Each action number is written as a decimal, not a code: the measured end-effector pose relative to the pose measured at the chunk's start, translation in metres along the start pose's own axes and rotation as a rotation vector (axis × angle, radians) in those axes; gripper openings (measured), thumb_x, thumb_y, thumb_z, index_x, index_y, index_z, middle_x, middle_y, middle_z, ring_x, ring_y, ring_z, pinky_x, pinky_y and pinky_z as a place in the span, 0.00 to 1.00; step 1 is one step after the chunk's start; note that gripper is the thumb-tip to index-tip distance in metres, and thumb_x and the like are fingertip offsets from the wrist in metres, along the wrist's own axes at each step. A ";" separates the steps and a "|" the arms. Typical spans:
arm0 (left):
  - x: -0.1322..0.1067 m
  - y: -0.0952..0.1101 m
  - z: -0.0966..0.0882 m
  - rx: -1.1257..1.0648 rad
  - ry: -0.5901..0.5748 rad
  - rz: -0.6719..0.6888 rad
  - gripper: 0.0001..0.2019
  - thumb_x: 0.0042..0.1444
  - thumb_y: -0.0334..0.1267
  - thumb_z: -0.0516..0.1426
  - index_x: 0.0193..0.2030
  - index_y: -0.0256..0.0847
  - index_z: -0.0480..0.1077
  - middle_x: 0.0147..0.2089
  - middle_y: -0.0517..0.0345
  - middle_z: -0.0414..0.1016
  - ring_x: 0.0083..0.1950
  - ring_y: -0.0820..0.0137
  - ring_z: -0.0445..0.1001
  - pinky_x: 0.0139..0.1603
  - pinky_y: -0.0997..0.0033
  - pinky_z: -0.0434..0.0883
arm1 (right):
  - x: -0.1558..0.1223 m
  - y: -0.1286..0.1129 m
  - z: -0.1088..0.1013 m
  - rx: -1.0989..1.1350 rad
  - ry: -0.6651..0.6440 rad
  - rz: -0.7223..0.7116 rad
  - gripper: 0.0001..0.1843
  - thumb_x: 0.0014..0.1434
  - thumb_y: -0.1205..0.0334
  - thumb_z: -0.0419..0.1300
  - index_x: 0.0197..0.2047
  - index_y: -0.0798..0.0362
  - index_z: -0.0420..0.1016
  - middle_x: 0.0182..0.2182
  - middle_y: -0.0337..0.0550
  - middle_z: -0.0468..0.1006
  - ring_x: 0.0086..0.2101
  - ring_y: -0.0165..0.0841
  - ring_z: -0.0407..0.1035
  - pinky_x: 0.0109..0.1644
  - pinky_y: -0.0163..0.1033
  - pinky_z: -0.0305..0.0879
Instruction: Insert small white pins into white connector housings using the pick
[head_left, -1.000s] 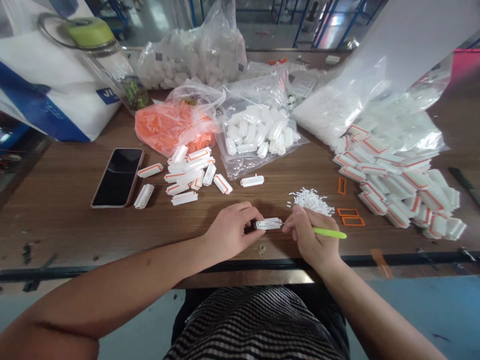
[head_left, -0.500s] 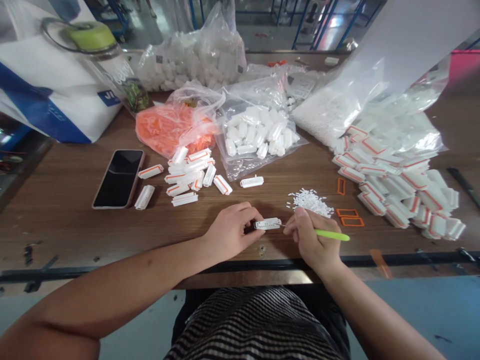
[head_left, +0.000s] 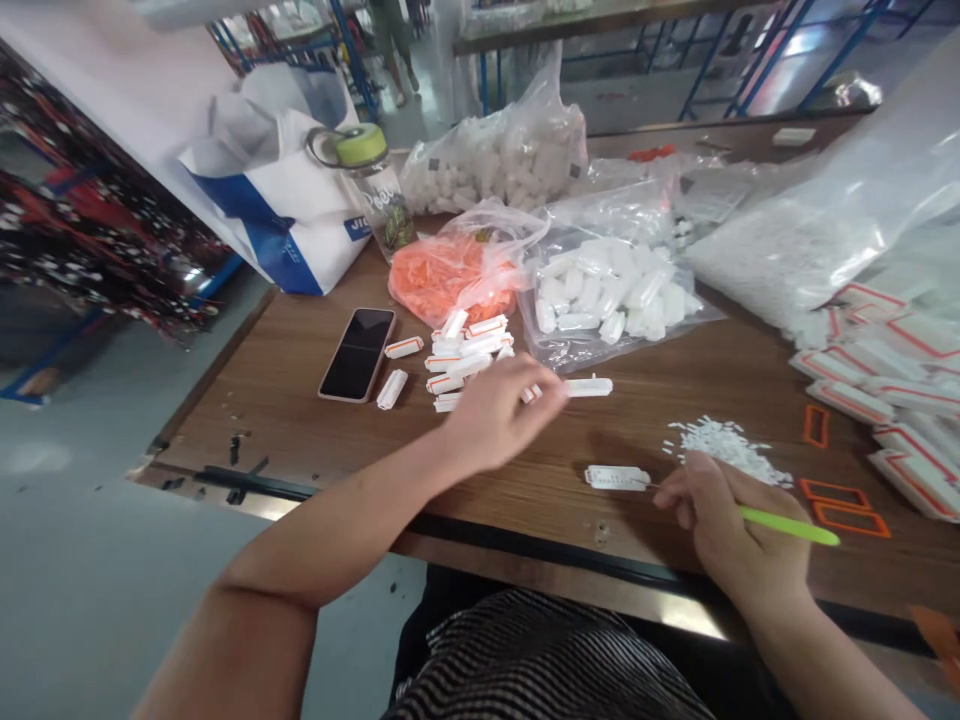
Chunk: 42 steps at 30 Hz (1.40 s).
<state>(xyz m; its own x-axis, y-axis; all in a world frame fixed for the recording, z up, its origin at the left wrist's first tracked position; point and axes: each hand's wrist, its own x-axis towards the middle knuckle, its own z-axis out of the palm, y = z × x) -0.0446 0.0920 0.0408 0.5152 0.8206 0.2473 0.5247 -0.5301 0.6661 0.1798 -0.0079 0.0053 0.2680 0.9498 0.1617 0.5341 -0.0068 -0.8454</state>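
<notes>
My right hand [head_left: 739, 525] is closed around a slim green-handled pick [head_left: 791, 525]. The pick's thin metal tip meets the right end of a white plastic piece [head_left: 617, 478] with small rows of marks or holes, lying flat on the table. My left hand [head_left: 499, 415], blurred, is over the front of a pile of white pieces with orange edging [head_left: 469, 350]. Its fingertips are at the left end of another white piece [head_left: 591, 386]; whether they grip it is unclear. Beside my right hand lies a heap of tiny white bits [head_left: 724, 448].
Orange frames [head_left: 844, 505] and a large stack of edged white pieces [head_left: 885, 375] are at the right. Behind stand a bag of orange parts [head_left: 450, 280], a bag of white pieces [head_left: 607, 290] and a bottle [head_left: 375, 190]. A phone [head_left: 357, 354] lies left.
My left hand has let go of the marked white piece and moved up and left toward the pile. The view has turned left. My right hand still has the pick at the piece.
</notes>
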 end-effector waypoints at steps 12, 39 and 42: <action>-0.043 -0.134 -0.130 0.776 0.271 -0.574 0.17 0.59 0.35 0.49 0.48 0.48 0.77 0.61 0.52 0.67 0.61 0.48 0.61 0.59 0.44 0.61 | 0.001 -0.001 0.000 -0.013 0.001 0.028 0.27 0.65 0.48 0.52 0.18 0.49 0.74 0.17 0.40 0.74 0.16 0.29 0.64 0.24 0.39 0.60; -0.015 0.017 -0.036 0.020 0.091 0.043 0.08 0.64 0.38 0.54 0.43 0.41 0.74 0.44 0.58 0.79 0.46 0.71 0.76 0.51 0.69 0.72 | -0.001 0.001 0.001 0.008 0.004 0.076 0.26 0.65 0.47 0.53 0.19 0.49 0.74 0.19 0.40 0.75 0.18 0.29 0.63 0.26 0.39 0.59; -0.014 0.044 0.008 -0.003 -0.212 0.133 0.12 0.59 0.42 0.60 0.47 0.39 0.74 0.48 0.55 0.77 0.50 0.67 0.75 0.53 0.66 0.73 | -0.001 0.000 0.000 -0.005 0.013 0.044 0.26 0.65 0.49 0.52 0.19 0.49 0.74 0.17 0.39 0.73 0.18 0.29 0.63 0.26 0.39 0.59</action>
<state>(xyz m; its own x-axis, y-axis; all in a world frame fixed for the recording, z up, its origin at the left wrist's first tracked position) -0.0232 0.0557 0.0610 0.7106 0.6801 0.1804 0.4403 -0.6297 0.6400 0.1792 -0.0083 0.0055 0.3018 0.9443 0.1310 0.5256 -0.0501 -0.8493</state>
